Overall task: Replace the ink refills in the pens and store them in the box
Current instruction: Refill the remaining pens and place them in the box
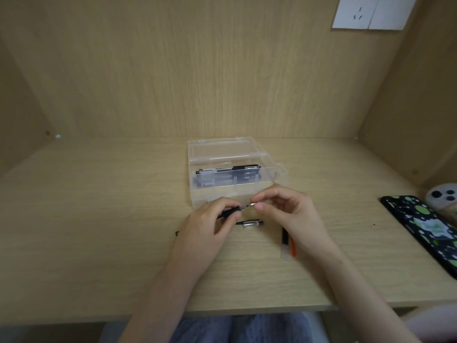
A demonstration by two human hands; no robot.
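Pale wooden desk [99, 219] in an alcove. The left hand [210, 226] grips a black pen barrel [228, 213] just in front of the open clear box [215, 195] of pens, and the right hand [286, 209] pinches a small silver tip [252, 204] at the barrel's end. Refills [285, 237] lie beside that hand, with a phone [425, 229] far right.

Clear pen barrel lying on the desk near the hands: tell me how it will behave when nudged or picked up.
The clear pen barrel looks like a thin round tube lying flat on the smooth desk, so a sideways nudge would probably roll it. Small and see-through, it is likely light and stiff. Its glossy surface may slip in a loose pinch.
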